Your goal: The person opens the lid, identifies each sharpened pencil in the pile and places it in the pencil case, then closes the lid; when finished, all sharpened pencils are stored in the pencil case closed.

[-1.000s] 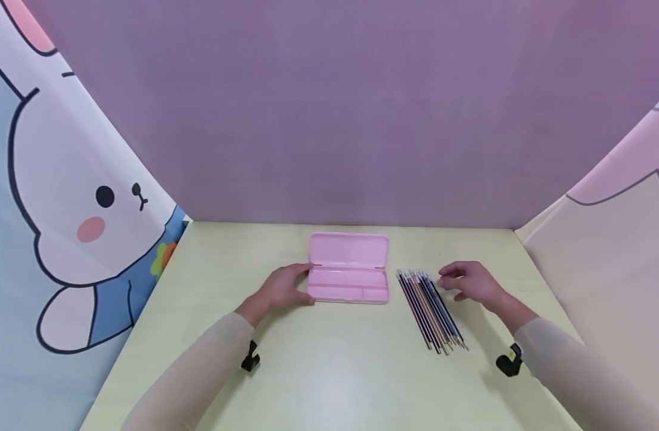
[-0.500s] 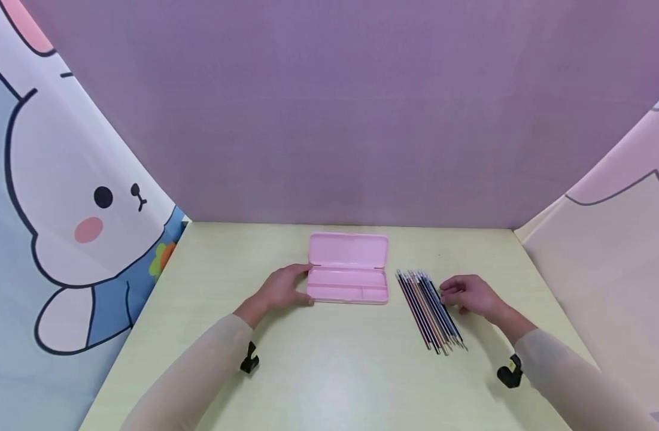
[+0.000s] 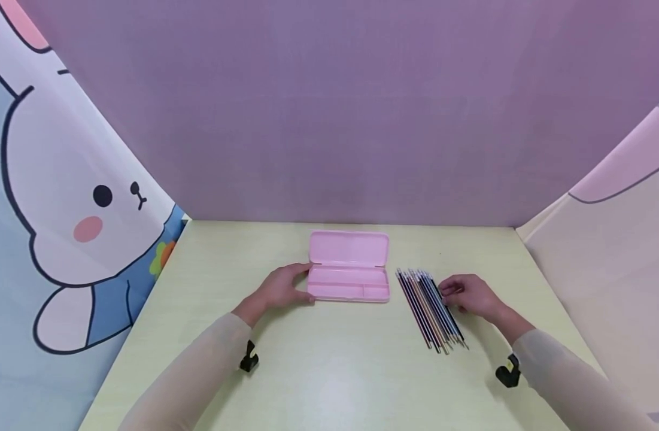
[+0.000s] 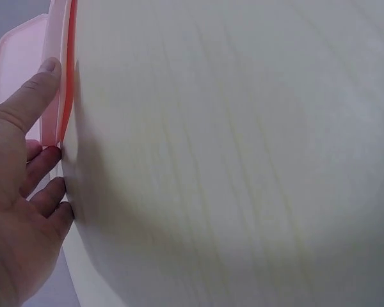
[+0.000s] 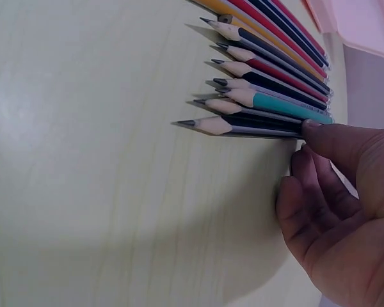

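A pink pencil case (image 3: 348,276) lies with its lid raised back, its divided tray bare inside. My left hand (image 3: 279,287) holds the case's left end, thumb at the front corner and fingers spread along the side, as the left wrist view also shows. To the right of the case several sharpened pencils (image 3: 428,311) lie side by side in a slanted row, points toward me. My right hand (image 3: 471,294) is at the row's right edge. In the right wrist view its thumb and fingertips pinch the outermost dark pencil (image 5: 262,128), beside a turquoise pencil (image 5: 288,107).
The light wood-grain table (image 3: 329,365) runs back to a purple wall (image 3: 351,120). A rabbit-print panel (image 3: 65,209) borders the left side, and a pink and cream panel (image 3: 620,239) the right.
My right hand has come down and slightly toward me onto the right edge of the pencil row, its thumb and fingers closing on the outer pencil. The left hand has kept its place.
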Demonstrator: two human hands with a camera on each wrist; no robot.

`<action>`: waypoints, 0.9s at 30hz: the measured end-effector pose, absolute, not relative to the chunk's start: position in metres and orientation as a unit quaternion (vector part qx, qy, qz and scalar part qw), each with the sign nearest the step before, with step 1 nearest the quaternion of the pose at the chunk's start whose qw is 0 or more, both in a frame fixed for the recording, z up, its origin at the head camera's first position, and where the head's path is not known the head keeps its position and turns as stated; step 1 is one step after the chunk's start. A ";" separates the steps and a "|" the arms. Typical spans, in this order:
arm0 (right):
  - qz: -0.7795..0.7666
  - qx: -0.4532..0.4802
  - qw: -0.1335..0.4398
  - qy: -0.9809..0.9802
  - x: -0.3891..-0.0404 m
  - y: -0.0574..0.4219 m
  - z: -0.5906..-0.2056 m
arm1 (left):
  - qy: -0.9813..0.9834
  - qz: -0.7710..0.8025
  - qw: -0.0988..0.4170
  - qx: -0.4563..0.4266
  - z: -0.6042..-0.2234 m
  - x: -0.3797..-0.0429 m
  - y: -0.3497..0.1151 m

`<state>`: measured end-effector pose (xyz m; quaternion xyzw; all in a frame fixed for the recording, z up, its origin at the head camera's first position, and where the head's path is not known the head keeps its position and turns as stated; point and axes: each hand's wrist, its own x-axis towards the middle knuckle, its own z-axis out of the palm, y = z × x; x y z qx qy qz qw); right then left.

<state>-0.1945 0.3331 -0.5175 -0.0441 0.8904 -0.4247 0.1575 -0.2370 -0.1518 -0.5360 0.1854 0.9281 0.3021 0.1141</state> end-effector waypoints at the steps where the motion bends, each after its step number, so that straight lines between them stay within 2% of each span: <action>1: -0.422 -0.044 0.158 0.891 -0.196 0.333 -0.517 | 0.928 0.302 0.112 0.186 -0.536 -0.237 -0.151; 14: -0.378 -0.038 0.168 0.910 -0.201 0.334 -0.510 | 0.933 0.295 0.107 0.178 -0.535 -0.233 -0.148; 27: -0.315 -0.021 0.145 0.938 -0.210 0.329 -0.510 | 0.936 0.284 0.108 0.179 -0.532 -0.233 -0.147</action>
